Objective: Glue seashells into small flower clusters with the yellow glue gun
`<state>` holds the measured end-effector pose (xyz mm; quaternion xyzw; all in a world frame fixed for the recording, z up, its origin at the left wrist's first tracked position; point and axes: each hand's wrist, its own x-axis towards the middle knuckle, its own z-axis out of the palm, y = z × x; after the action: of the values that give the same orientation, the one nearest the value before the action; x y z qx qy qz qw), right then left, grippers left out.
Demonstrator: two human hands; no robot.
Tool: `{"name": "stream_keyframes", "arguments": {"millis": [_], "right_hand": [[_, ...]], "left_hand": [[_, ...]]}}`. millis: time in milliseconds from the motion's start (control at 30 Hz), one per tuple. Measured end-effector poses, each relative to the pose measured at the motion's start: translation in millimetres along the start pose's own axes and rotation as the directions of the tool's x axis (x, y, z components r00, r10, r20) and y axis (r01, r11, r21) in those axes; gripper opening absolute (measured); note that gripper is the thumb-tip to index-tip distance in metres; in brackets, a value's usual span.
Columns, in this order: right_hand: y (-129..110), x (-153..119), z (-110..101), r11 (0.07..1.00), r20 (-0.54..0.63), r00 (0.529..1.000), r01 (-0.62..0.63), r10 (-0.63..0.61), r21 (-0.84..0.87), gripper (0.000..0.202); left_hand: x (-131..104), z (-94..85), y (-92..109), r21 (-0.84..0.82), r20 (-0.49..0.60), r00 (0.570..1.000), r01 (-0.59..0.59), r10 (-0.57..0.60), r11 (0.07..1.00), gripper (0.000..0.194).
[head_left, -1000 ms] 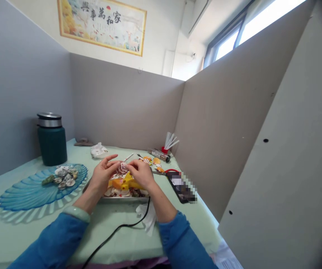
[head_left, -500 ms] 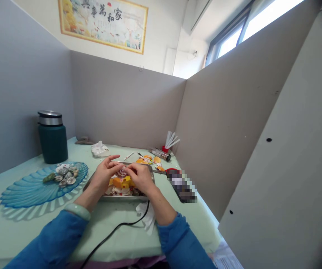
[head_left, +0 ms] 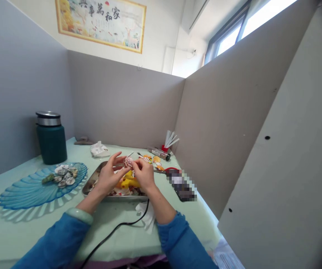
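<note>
Since the frame half a second ago, your two hands have risen a little with the red-and-white piece [head_left: 128, 162], and your left fingers have spread wider. Your right hand [head_left: 144, 175] pinches the piece's right edge between thumb and fingertips. Your left hand [head_left: 109, 177] curves round the other side, thumb below, fingers apart; whether it grips, you cannot tell from here. The piece is small, rounded and patterned, held above the shallow metal tray [head_left: 121, 198]. In that tray lie a smooth yellow object [head_left: 130, 180] and pale, shell-like fragments [head_left: 121, 191]. Beside it, a crumpled white tissue [head_left: 149, 218] touches a glossy black cord [head_left: 123, 224]. To your left, rough, greyish shells [head_left: 63, 176] sit heaped on a translucent blue, fluted plate [head_left: 23, 192], near a dark green, metal-topped jar [head_left: 51, 144].
</note>
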<state>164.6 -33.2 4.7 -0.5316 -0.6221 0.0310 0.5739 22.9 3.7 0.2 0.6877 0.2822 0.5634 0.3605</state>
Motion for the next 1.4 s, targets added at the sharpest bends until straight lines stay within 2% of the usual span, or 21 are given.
{"name": "stream_keyframes", "arguments": {"millis": [133,300,400,467,600,700,833,967,1067,1233,1400], "right_hand": [[0,0,3,0.994,0.027,0.999,-0.030,0.027,0.107,0.023],[-9,-2,1,0.965,0.117,0.991,-0.086,0.058,0.248,0.021],[-11,-3,-1,0.949,0.151,0.987,-0.099,0.055,0.299,0.026],[-10,-2,-2,0.948,0.104,0.994,-0.076,0.045,0.309,0.026],[-5,0,-1,0.979,-0.064,0.998,0.041,-0.029,0.200,0.021],[-4,0,-1,0.984,-0.036,0.991,0.135,-0.132,0.120,0.015],[-5,-3,-1,0.974,-0.006,0.978,0.207,-0.208,0.097,0.011],[-3,-3,-2,0.977,-0.074,0.980,0.190,-0.183,0.100,0.012],[0,-2,-2,0.972,-0.066,0.976,0.214,-0.208,0.096,0.011],[0,-4,-2,0.974,-0.071,0.977,0.208,-0.202,0.090,0.012],[-2,-4,-3,0.975,-0.045,0.978,0.207,-0.204,0.075,0.012]], "left_hand": [[-1,0.3,0,0.079,0.053,0.997,-0.053,0.049,0.995,0.077],[-1,-0.4,0,0.090,0.026,0.999,-0.027,0.024,0.996,0.075],[-2,-1.1,3,-0.017,0.061,0.997,0.053,-0.052,0.998,0.080],[-3,-2.0,7,-0.138,0.094,0.989,0.131,-0.118,0.982,0.082],[-4,-4.3,14,-0.334,0.159,0.956,0.288,-0.248,0.898,0.073],[-2,-4.9,15,-0.424,0.200,0.938,0.344,-0.284,0.838,0.067],[-1,-3.9,13,-0.431,0.149,0.938,0.346,-0.313,0.833,0.066],[-2,-2.4,16,-0.425,0.111,0.944,0.327,-0.310,0.844,0.064],[-4,-1.9,21,-0.447,0.100,0.950,0.308,-0.296,0.839,0.064],[-6,-2.7,25,-0.489,0.127,0.951,0.308,-0.282,0.816,0.070],[-7,-3.5,17,-0.481,0.161,0.959,0.283,-0.233,0.830,0.071]]}}
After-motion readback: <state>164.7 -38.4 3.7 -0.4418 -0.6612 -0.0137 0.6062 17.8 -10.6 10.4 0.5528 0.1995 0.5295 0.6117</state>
